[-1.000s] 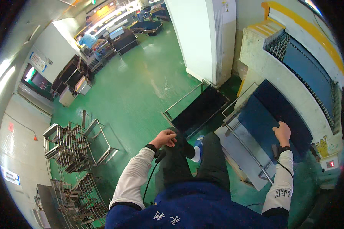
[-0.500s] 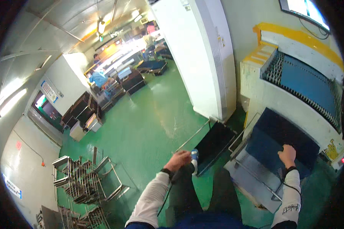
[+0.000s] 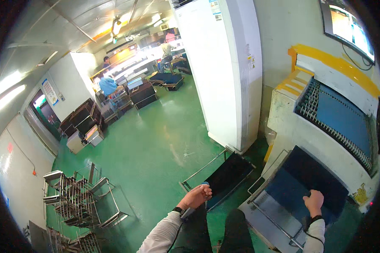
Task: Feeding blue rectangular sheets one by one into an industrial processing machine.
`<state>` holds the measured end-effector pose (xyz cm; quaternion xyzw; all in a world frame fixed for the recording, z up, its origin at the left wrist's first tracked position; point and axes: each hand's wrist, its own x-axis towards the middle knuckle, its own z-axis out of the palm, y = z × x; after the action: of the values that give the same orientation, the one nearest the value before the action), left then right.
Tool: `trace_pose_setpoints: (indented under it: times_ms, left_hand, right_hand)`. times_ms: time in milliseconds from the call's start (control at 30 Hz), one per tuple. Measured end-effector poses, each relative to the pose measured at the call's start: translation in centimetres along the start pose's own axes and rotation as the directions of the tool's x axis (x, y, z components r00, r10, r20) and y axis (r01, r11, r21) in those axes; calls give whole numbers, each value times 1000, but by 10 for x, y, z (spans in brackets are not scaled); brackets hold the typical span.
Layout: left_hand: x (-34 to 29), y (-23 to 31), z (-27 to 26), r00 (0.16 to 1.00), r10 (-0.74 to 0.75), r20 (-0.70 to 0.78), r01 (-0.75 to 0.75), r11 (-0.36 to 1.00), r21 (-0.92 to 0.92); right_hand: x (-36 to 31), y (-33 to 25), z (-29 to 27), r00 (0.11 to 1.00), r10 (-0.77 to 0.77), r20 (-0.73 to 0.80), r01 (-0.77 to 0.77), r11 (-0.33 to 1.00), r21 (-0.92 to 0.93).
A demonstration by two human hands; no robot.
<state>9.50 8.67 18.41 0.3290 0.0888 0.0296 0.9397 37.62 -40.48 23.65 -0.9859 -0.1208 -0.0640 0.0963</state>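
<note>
"What's your right hand doing?"

"My right hand point(image 3: 314, 202) is over the dark panel point(image 3: 323, 172), by the edge of the blue panel point(image 3: 285, 185). Its fingers are curled in. I can't tell whether they grip anything or touch either panel."

"Where are those panels?"

"Both lie tilted at the rack point(image 3: 275, 224) on my right, the blue one overlapping the dark one. A grey sheet point(image 3: 264, 207) shows at the near side, under the rack's bar."

"And the left?"

"My left hand point(image 3: 196, 197) is well apart from the right, out in front of my leg point(image 3: 198, 230). Its fingers are bent into a loose fist, and I can see nothing in them. Just past it, a black panel point(image 3: 231, 175) lies in a low frame."

"What's around you?"

"The machine point(image 3: 285, 114) stands just beyond the two panels, its blue bed point(image 3: 342, 116) facing up, with a screen point(image 3: 349, 27) on the wall above. A tall white cabinet point(image 3: 215, 71) stands ahead. Stacked metal racks point(image 3: 74, 200) are at my left, on the green floor point(image 3: 156, 139)."
</note>
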Motion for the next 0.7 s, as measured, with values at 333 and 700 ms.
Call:
trace_pose_setpoints:
  times_ms: [333,700]
  left_hand:
    - [46,-25,2,994,-69,-79,56,985,-164]
    - [100,-66,0,959,-122,-257,129,992,11]
  right_hand:
    - [-2,8,4,1000,5,-6,-5,998,-55]
    - [-8,-11,-7,1000,0,28,2,998,-66]
